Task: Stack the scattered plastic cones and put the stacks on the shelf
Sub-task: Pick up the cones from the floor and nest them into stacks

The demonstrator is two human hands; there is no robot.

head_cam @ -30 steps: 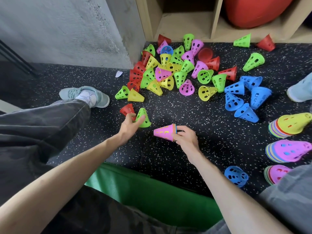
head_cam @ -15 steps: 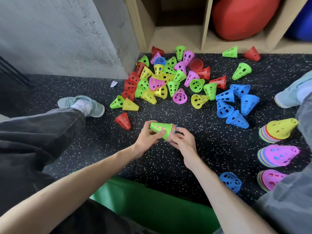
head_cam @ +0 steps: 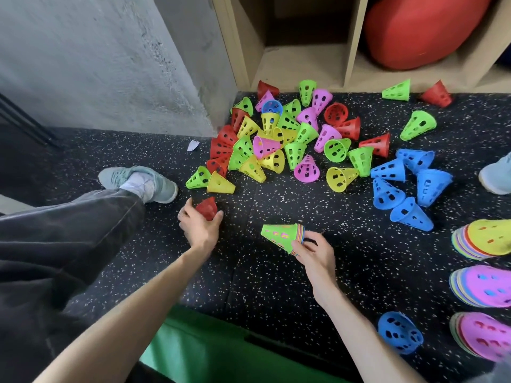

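Note:
My right hand holds a short stack of cones by its rim; the outermost cone is green and points left. My left hand grips a single red cone on the speckled floor, to the left of the stack. A heap of loose red, yellow, green and pink cones lies further back near the wooden shelf. Several blue cones lie to the right of the heap.
Three finished stacks lie at the right edge: a yellow-topped stack, a pink-topped stack and a second pink one. A lone blue cone sits near my right forearm. A big red ball fills the right shelf bay. My shoes flank the area.
My left hand slid a green cone onto the stack, then let go and moved left to the red cone, which it now grips. The stack stayed in my right hand.

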